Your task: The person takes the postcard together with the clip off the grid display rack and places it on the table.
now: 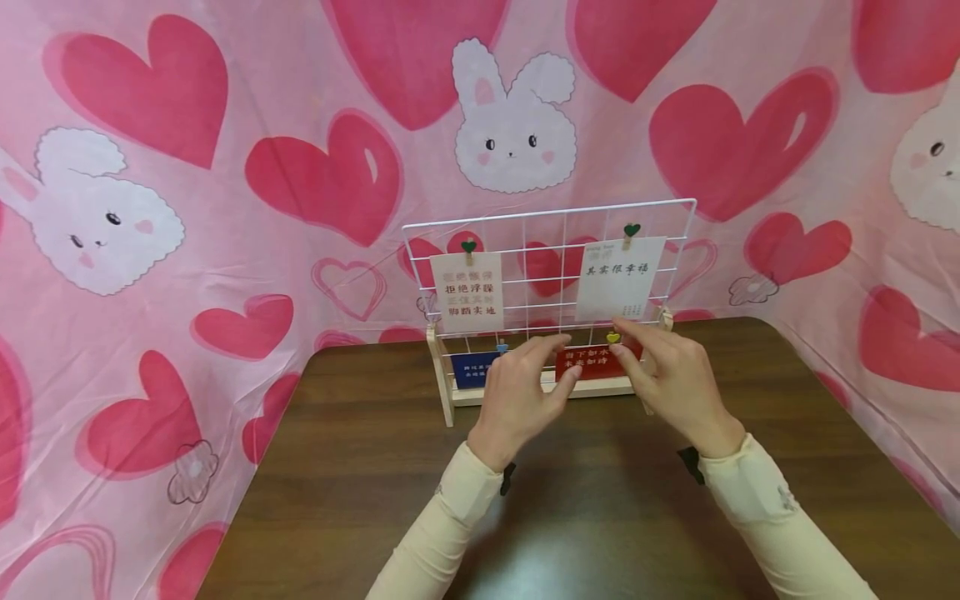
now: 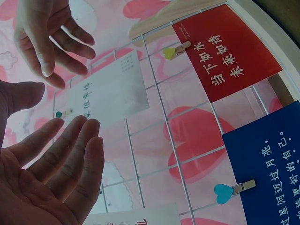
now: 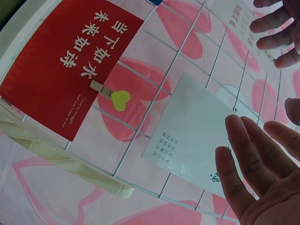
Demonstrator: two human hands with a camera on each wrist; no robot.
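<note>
The red card (image 3: 61, 70) reads 当下如水 未来如诗; the white card (image 1: 619, 277) reads 其实很幸福.

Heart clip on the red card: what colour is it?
Yellow-green heart clip, clearest in the right wrist view.

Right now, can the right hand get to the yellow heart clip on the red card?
Probably yes. The right hand hovers open just beside the yellow heart clip on the red card, and nothing lies between its fingers and the clip.

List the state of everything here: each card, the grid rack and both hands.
Red card: hung by yellow heart clip.
Blue card: clipped, lower left.
Two white cards: clipped on top row.
Grid rack: upright on table.
Left hand: open, holding nothing.
Right hand: open, holding nothing.
</note>
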